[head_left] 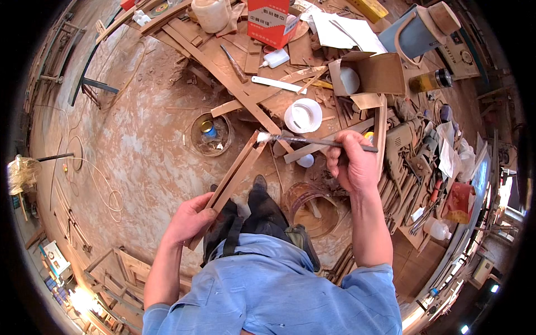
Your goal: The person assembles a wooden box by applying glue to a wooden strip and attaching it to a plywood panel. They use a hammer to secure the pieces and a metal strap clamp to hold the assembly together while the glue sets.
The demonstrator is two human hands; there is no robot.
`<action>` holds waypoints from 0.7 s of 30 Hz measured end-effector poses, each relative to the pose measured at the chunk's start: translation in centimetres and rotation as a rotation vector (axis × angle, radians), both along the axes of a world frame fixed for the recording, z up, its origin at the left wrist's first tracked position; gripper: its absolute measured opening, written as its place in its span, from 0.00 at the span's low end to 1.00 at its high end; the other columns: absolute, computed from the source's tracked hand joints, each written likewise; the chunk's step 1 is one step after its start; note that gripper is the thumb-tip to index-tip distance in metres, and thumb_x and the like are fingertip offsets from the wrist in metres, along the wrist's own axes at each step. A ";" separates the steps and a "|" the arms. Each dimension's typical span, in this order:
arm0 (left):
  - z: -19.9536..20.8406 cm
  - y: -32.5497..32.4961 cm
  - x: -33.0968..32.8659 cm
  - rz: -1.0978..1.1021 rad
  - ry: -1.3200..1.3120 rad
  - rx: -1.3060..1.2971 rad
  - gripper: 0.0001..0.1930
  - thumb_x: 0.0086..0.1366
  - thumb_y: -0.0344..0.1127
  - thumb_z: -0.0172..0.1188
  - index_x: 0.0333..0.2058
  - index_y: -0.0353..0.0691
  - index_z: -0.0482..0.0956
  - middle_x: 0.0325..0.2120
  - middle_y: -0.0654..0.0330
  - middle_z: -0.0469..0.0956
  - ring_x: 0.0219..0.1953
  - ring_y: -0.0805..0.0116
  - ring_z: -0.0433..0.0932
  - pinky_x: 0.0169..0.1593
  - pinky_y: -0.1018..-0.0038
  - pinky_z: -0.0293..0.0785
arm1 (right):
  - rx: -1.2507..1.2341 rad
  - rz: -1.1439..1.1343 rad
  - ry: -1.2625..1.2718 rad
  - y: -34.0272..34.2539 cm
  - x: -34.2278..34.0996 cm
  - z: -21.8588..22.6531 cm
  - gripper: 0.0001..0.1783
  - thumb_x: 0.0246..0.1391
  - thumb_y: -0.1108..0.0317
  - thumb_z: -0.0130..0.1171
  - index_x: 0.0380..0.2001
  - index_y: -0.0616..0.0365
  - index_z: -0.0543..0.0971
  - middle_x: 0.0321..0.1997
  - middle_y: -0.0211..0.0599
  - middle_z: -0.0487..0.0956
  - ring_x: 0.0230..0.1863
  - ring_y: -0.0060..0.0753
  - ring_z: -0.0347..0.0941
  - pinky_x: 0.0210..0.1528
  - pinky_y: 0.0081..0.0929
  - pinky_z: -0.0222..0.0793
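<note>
**Brush tip at the end of a held wooden strip**

Head view: the left hand grips the lower end of a long wooden strip, fingers wrapped around it and pressed together on its edge. The strip runs up and to the right, away from the body, above the dusty floor. The right hand holds a thin brush, its fingers curled and pinching the dark handle near the far end. The brush lies almost level, and its whitish bristle tip touches the upper end of the strip.

Just past that tip stands a white tub on the cluttered tabletop, among loose wood offcuts. Farther back are a red carton, a small white squeeze bottle and an open cardboard box. On the floor to the left of the strip sits a round pan holding a small blue can. Below the right hand is a round transparent basin.
</note>
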State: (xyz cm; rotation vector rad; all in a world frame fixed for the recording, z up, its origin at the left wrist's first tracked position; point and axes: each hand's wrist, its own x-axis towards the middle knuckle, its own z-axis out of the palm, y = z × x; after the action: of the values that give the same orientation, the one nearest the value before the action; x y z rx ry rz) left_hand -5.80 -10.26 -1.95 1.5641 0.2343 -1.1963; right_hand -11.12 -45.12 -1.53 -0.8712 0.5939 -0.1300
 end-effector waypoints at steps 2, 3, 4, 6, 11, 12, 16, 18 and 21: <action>0.0 0.0 0.1 0.008 0.006 -0.010 0.23 0.57 0.27 0.51 0.53 0.34 0.73 0.28 0.58 0.79 0.23 0.72 0.75 0.28 0.76 0.73 | 0.013 0.055 0.032 0.1 -0.4 -0.7 0.09 0.60 0.67 0.55 0.33 0.63 0.75 0.21 0.36 0.75 0.16 0.25 0.69 0.15 0.18 0.63; 0.0 0.1 0.1 0.015 0.018 -0.020 0.23 0.58 0.26 0.51 0.54 0.35 0.73 0.28 0.60 0.79 0.24 0.74 0.74 0.29 0.77 0.73 | -0.031 0.025 0.069 0.0 -0.4 -1.0 0.09 0.61 0.67 0.55 0.33 0.63 0.75 0.20 0.36 0.75 0.16 0.24 0.69 0.15 0.18 0.63; 0.0 0.2 0.1 0.027 0.029 -0.027 0.22 0.59 0.26 0.52 0.54 0.35 0.72 0.29 0.61 0.79 0.24 0.75 0.74 0.29 0.78 0.73 | -0.073 0.001 0.104 -0.1 -0.3 -1.2 0.09 0.61 0.67 0.55 0.33 0.63 0.75 0.20 0.36 0.75 0.16 0.24 0.69 0.15 0.18 0.63; 0.0 0.3 0.0 0.038 0.027 -0.024 0.22 0.59 0.26 0.52 0.54 0.35 0.72 0.29 0.61 0.79 0.24 0.75 0.74 0.29 0.78 0.73 | -0.062 -0.048 0.082 -0.1 -0.4 -1.0 0.09 0.61 0.67 0.55 0.33 0.63 0.75 0.20 0.36 0.75 0.16 0.24 0.69 0.15 0.19 0.63; -0.2 0.3 -0.2 0.033 0.007 0.014 0.22 0.57 0.27 0.50 0.52 0.35 0.74 0.28 0.58 0.79 0.23 0.72 0.75 0.28 0.76 0.74 | -0.004 0.070 -0.034 0.8 -1.4 -1.1 0.08 0.60 0.68 0.55 0.34 0.64 0.75 0.22 0.36 0.75 0.18 0.24 0.69 0.16 0.18 0.63; -0.1 0.3 -0.2 0.031 0.005 0.011 0.22 0.57 0.27 0.50 0.52 0.35 0.74 0.28 0.58 0.79 0.23 0.72 0.75 0.28 0.76 0.74 | -0.024 0.038 -0.002 0.8 -1.4 -1.3 0.08 0.60 0.68 0.55 0.34 0.64 0.75 0.22 0.36 0.75 0.18 0.24 0.69 0.16 0.18 0.63; -0.2 0.3 -0.4 0.016 -0.004 0.007 0.22 0.57 0.27 0.50 0.52 0.34 0.74 0.28 0.58 0.79 0.23 0.72 0.75 0.28 0.76 0.74 | -0.043 -0.037 0.040 0.5 -1.3 -1.1 0.08 0.60 0.68 0.55 0.35 0.63 0.75 0.22 0.36 0.75 0.18 0.24 0.69 0.16 0.18 0.63; -0.3 0.3 -0.5 0.021 -0.006 0.008 0.22 0.57 0.27 0.50 0.52 0.34 0.74 0.28 0.58 0.79 0.23 0.73 0.75 0.28 0.76 0.74 | 0.012 -0.022 0.011 1.0 -1.6 -0.5 0.08 0.60 0.68 0.55 0.34 0.63 0.75 0.22 0.36 0.75 0.18 0.24 0.69 0.16 0.18 0.63; 0.0 0.2 -0.4 0.029 -0.002 0.004 0.22 0.57 0.27 0.50 0.52 0.35 0.73 0.28 0.59 0.79 0.23 0.73 0.75 0.28 0.77 0.74 | -0.094 0.049 0.121 1.3 -1.6 -0.7 0.08 0.60 0.68 0.55 0.35 0.63 0.76 0.22 0.35 0.75 0.17 0.23 0.68 0.16 0.17 0.63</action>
State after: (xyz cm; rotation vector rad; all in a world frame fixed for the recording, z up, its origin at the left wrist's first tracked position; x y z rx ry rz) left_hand -6.25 -10.10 -2.00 1.5603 0.2573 -1.1729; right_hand -12.69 -43.84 -2.27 -0.9891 0.6833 -0.0607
